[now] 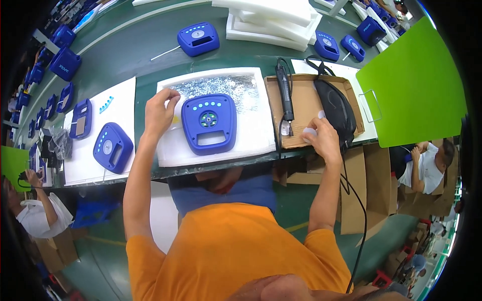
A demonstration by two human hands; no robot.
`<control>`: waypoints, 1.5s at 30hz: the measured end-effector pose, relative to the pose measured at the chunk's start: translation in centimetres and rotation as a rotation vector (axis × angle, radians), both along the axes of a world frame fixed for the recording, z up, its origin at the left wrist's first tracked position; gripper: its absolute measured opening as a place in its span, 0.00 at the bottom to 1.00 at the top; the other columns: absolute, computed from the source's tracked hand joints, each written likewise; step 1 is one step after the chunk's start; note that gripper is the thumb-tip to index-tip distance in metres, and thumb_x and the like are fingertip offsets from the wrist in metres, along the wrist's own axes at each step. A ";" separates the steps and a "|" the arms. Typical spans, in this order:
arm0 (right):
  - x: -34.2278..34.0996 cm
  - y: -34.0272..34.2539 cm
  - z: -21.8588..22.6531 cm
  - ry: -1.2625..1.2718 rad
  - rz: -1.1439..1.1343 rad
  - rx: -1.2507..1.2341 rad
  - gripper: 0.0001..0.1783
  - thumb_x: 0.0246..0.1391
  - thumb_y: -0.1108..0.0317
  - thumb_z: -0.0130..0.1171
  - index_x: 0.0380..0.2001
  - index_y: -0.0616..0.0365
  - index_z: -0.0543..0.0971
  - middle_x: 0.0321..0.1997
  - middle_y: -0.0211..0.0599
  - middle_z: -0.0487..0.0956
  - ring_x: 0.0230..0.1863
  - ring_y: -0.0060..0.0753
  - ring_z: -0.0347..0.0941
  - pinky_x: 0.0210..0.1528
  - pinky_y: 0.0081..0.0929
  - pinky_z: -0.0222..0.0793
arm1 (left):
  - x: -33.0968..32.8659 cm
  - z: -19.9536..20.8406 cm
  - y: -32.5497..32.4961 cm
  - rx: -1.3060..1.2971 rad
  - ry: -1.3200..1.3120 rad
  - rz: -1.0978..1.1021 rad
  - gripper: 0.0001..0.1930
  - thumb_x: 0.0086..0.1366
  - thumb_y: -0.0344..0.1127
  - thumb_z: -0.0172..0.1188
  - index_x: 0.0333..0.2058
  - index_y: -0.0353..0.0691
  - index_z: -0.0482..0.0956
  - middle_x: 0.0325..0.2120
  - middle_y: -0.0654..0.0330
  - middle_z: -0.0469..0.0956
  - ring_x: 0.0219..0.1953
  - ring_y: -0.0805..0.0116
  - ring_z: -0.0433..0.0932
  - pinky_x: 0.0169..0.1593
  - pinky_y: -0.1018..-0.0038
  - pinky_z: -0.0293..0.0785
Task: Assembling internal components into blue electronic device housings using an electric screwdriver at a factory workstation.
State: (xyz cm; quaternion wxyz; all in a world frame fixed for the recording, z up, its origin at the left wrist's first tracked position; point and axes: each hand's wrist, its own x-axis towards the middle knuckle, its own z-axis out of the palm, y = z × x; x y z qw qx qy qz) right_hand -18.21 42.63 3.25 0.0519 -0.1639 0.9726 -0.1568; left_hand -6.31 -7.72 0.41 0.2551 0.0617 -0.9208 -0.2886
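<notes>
Currently the blue housing [224, 119] lies just right of your nearer left fingers [172, 93], curled, any hold unclear, its long axis pointing away from you, while your right fingers [318, 124] pinch a whitish piece [309, 131].

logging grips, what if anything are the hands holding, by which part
Right hand: apparently a pale piece, by its edge. Left hand: cannot tell.

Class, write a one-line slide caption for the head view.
Left hand beside a blue housing on white foam; right hand at a shallow cardboard tray, holding a small whitish piece.
</notes>
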 end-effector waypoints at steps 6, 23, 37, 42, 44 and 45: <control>-0.5 0.0 1.3 -0.165 -0.009 -0.353 0.13 0.65 0.65 0.77 0.40 0.65 0.87 0.33 0.42 0.88 0.35 0.37 0.86 0.42 0.36 0.81 | 3.9 1.0 3.5 0.398 0.034 -0.050 0.05 0.75 0.25 0.70 0.45 0.31 0.90 0.40 0.53 0.92 0.46 0.61 0.93 0.55 0.68 0.85; 4.9 -22.7 -1.6 0.327 0.653 -0.748 0.08 0.59 0.71 0.78 0.38 0.59 0.87 0.50 0.40 0.91 0.53 0.50 0.88 0.56 0.43 0.84 | 3.8 -1.5 7.1 0.084 0.226 -0.109 0.06 0.69 0.22 0.69 0.42 0.36 0.86 0.45 0.52 0.91 0.56 0.45 0.88 0.68 0.51 0.81; 0.9 -20.8 -1.3 0.308 0.576 -0.638 0.07 0.61 0.70 0.75 0.42 0.56 0.90 0.54 0.42 0.89 0.56 0.53 0.86 0.59 0.47 0.83 | 3.9 -1.7 7.0 0.120 0.222 -0.090 0.05 0.68 0.22 0.70 0.42 0.35 0.86 0.45 0.52 0.91 0.56 0.46 0.89 0.67 0.52 0.81; -5.8 -18.6 -2.6 0.522 0.389 -0.238 0.06 0.60 0.72 0.74 0.41 0.55 0.91 0.45 0.41 0.84 0.50 0.50 0.82 0.53 0.49 0.82 | 3.6 -1.7 7.1 0.120 0.246 -0.087 0.06 0.67 0.21 0.70 0.41 0.35 0.86 0.44 0.52 0.91 0.55 0.46 0.89 0.65 0.53 0.82; -6.8 -18.5 -2.8 0.522 0.406 -0.194 0.06 0.59 0.71 0.75 0.41 0.54 0.92 0.45 0.40 0.83 0.51 0.49 0.81 0.53 0.48 0.82 | 3.6 -1.7 7.2 0.132 0.245 -0.096 0.06 0.67 0.21 0.70 0.41 0.35 0.86 0.44 0.52 0.91 0.55 0.46 0.89 0.63 0.54 0.83; -7.2 -18.4 -3.0 0.520 0.417 -0.150 0.06 0.59 0.70 0.76 0.40 0.53 0.93 0.44 0.39 0.82 0.53 0.48 0.81 0.54 0.47 0.83 | 3.5 -1.7 7.2 0.131 0.248 -0.094 0.06 0.67 0.21 0.70 0.41 0.35 0.86 0.44 0.52 0.91 0.55 0.46 0.89 0.63 0.54 0.83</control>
